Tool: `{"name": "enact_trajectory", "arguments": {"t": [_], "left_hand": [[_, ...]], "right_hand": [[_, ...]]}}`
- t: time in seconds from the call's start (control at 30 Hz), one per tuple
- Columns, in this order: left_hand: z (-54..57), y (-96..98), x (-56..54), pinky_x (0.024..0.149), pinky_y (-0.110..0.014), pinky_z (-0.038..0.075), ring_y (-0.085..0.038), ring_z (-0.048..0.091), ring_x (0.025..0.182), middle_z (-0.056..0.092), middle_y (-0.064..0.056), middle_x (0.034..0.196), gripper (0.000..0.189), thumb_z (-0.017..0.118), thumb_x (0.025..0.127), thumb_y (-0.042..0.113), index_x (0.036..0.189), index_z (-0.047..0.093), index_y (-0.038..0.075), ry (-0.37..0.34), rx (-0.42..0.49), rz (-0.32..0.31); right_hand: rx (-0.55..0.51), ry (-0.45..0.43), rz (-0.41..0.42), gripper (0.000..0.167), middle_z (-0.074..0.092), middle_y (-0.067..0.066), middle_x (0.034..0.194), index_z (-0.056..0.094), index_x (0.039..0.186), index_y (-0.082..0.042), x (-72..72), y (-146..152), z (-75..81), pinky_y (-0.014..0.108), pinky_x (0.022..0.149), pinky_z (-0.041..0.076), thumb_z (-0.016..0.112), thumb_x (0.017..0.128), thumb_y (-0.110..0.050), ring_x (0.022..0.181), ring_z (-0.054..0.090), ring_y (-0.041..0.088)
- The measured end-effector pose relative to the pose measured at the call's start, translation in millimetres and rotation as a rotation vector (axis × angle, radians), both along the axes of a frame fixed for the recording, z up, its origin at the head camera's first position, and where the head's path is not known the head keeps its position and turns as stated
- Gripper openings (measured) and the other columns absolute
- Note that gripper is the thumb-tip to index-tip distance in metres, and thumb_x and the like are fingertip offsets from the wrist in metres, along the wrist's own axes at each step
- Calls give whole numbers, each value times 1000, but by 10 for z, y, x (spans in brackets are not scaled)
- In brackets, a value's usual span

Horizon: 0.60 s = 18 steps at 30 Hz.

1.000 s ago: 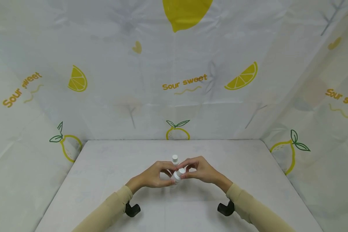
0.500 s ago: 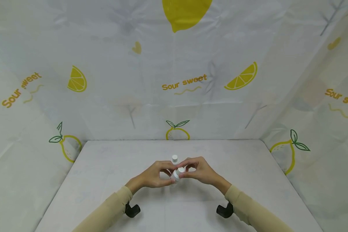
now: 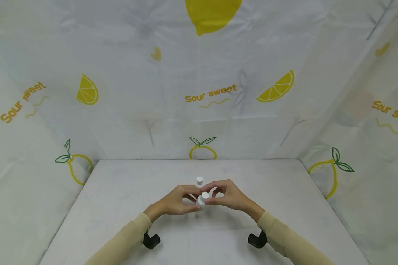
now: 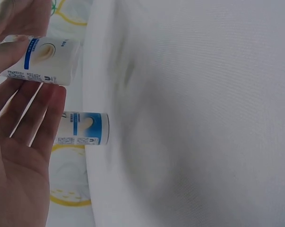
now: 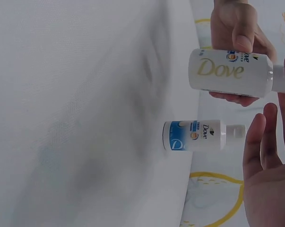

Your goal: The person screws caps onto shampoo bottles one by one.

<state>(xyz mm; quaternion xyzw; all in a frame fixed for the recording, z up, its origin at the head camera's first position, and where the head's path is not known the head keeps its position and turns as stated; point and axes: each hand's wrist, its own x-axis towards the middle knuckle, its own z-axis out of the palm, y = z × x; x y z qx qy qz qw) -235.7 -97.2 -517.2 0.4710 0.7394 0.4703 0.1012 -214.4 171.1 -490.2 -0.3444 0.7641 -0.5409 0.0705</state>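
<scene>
My left hand grips a white Dove bottle around its body and holds it above the table. My right hand has its thumb and forefinger at that bottle's white cap, pinching it; the other fingers stay off the bottle. The cap is on the bottle's neck, and the bottle leans slightly right in the head view. Just behind the hands, a second Dove bottle, white with a blue lower part, stands upright on the table. In the head view the hands hide most of its body, leaving the cap visible.
A white-covered table lies beneath both hands. Behind it and at both sides hangs a pale curtain with lemon prints. Black wrist-worn devices, one on the left and one on the right, project below the sleeves.
The held bottle has turned a little more upright, its cap shifting slightly left. The right hand has moved slightly left with it. The standing bottle has not moved.
</scene>
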Motion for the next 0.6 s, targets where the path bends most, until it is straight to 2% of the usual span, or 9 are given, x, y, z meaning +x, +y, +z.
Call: {"name": "enact_trajectory", "arguments": {"t": [0.13, 0.37, 0.6], "left_hand": [[-44, -23, 7, 96, -27, 66, -14, 74, 116, 76, -13, 130, 35, 82, 97, 10, 131, 74, 6, -24, -21, -6], [-153, -75, 6, 99, -26, 65, -14, 74, 118, 76, -16, 125, 33, 82, 93, 3, 126, 74, 2, -56, -49, -21], [-252, -60, 24, 99, -26, 65, -8, 72, 117, 76, -17, 124, 34, 82, 93, 3, 126, 75, 1, -74, -51, -35]], "right_hand": [[-17, 19, 0, 31, 79, 23, 119, 78, 126, -5, -20, 32, -19, 28, 83, 64, 83, 95, -8, 104, 69, 29], [3, -10, -109, 19, 78, 21, 114, 76, 119, -3, -71, 122, -128, 24, 84, 64, 76, 100, -7, 100, 69, 3], [8, -118, -213, 13, 75, 16, 107, 74, 110, -1, -42, 182, -165, 21, 79, 61, 76, 101, -9, 95, 69, 5]]}}
